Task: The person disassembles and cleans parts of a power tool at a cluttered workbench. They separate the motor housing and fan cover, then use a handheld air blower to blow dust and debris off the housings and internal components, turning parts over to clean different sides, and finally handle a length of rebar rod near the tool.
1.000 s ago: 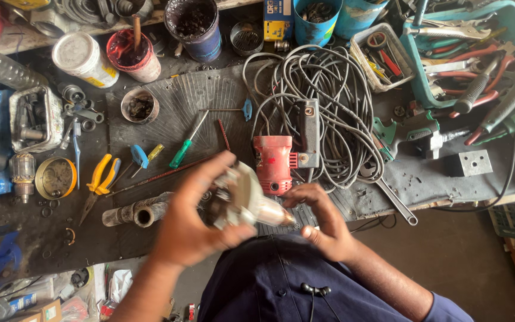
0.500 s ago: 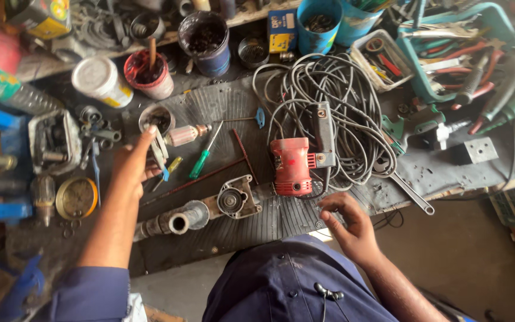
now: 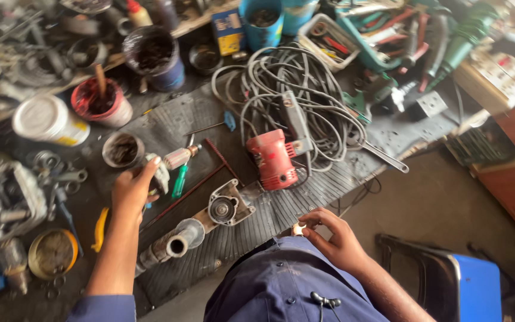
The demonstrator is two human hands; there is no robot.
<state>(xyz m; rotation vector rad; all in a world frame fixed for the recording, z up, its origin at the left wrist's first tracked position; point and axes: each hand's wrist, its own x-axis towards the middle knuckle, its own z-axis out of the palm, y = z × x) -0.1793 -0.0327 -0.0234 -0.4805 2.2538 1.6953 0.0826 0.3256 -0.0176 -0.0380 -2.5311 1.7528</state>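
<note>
Left hand (image 3: 131, 189) is out at about 9 o'clock on the surface (image 3: 305, 203), fingers curled in a narrow grip on a grey rag-like piece (image 3: 161, 173). That piece lies just beside a small motor armature (image 3: 180, 157) and a green-handled screwdriver (image 3: 179, 181); cannot tell whether the fingers touch either of those.

Right hand (image 3: 334, 237) sits at about 5 o'clock, close to the body over the blue work shirt (image 3: 281, 286). Thumb and fingertips pinch a small pale part (image 3: 297, 229), too small to identify.

Between the hands: grey gearbox housing (image 3: 229, 207) with a round bearing seat facing up, lying on the ribbed black mat (image 3: 168, 128). Touching its 8 o'clock end is a metal tube section (image 3: 171, 247), open end toward the camera.

At 12 o'clock from the housing: red power tool body (image 3: 272, 158), resting against a coil of grey cable (image 3: 305, 101). A wrench (image 3: 382, 156) lies at the coil's 4 o'clock edge.

At 10–11 o'clock of the left hand:
- small dirty tin (image 3: 123, 149)
- red pot with a brush in it (image 3: 101, 101)
- white tub (image 3: 49, 121)

Yellow-handled pliers (image 3: 99, 229) at 8 o'clock of the left wrist. Teal tray of tools (image 3: 388, 36) at 1 o'clock. Blue chair seat (image 3: 466, 280) on the floor at 4 o'clock.
</note>
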